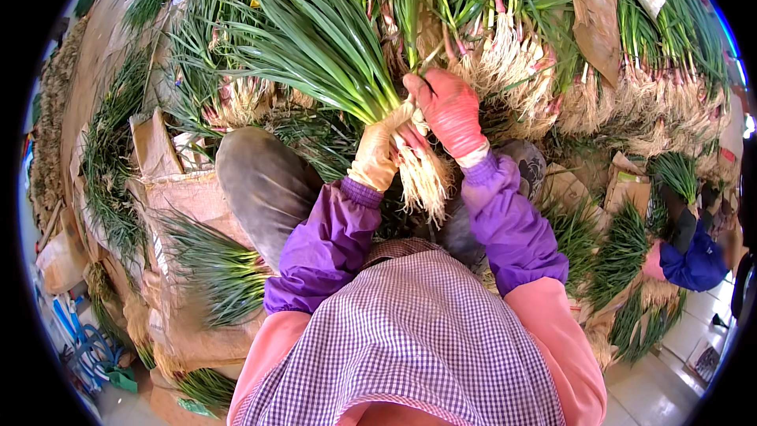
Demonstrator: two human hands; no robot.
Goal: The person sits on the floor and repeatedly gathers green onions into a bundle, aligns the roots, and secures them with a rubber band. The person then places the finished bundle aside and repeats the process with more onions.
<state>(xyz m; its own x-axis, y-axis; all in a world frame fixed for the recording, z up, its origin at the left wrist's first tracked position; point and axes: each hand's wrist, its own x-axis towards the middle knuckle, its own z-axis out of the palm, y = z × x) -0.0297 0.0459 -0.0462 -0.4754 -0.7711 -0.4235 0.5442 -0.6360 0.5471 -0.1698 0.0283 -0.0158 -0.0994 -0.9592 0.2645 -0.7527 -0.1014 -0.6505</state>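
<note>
My left hand, in a pale rubber glove, grips a bunch of green-leaved allium plants just above their reddish stem bases. The bunch's leaves fan to the upper left, and its pale roots hang below the hand. My right hand, in a red-pink glove, is at the bunch's right side with thumb and fingertips pinched together near a thin pale stalk. What lies between those fingertips is partly hidden. Beyond both hands lie more of the same plants with pinkish stems and tangled roots.
Rooted plants lie along the upper right, partly under brown paper. A separate bunch rests on sacking at the left. Loose leaves lie farther left. A person in blue is at the right among more bunches.
</note>
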